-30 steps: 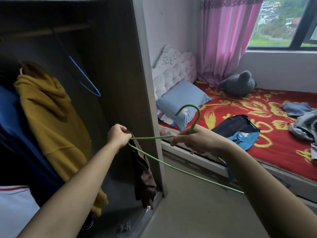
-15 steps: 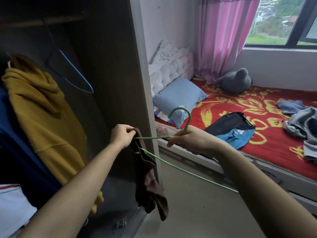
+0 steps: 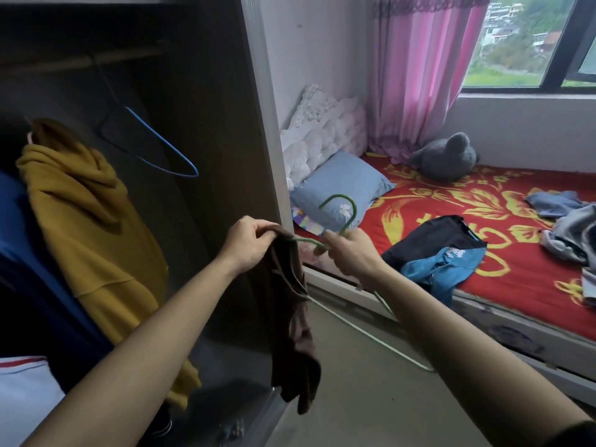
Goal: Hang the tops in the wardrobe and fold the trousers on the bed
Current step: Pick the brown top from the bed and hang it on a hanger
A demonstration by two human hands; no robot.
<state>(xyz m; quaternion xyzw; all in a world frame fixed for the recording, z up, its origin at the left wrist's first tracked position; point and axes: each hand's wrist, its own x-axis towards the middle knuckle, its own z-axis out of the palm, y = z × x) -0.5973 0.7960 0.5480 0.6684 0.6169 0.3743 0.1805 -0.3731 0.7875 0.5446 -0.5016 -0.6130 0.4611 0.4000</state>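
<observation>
- My left hand (image 3: 248, 243) pinches a bunched edge of the brown top (image 3: 290, 317), fingers curled over the cloth. My right hand (image 3: 350, 254) is closed round the neck of the green hanger (image 3: 354, 211), just under its hook.
- The two hands are near each other but not touching, joined by one short arm of the hanger.
- The top hangs from my left hand as a narrow crumpled strip in front of the wardrobe's side panel (image 3: 258, 124). I cannot tell whether that end of the hanger is inside the neck opening or just beside it.
- The hanger lies slanted. Its hook points up, and its long bottom bar runs from under the top down and to the right, passing beneath my right forearm.
- I judge this to be the threading step: the cloth sits at the left end only and has to be spread to the right along the hanger.
- The rail (image 3: 80, 62) is up and to the left, inside the wardrobe, with a bare blue hanger (image 3: 161, 140) and a yellow hoodie (image 3: 93, 227) on it. My left hand is the nearer one, but my right hand holds the hook and would have to swing across.
- On the bed (image 3: 451, 204) to the right lie a black garment (image 3: 432, 240), a blue garment (image 3: 442, 266) and grey clothes (image 3: 571, 233), none of them folded.
</observation>
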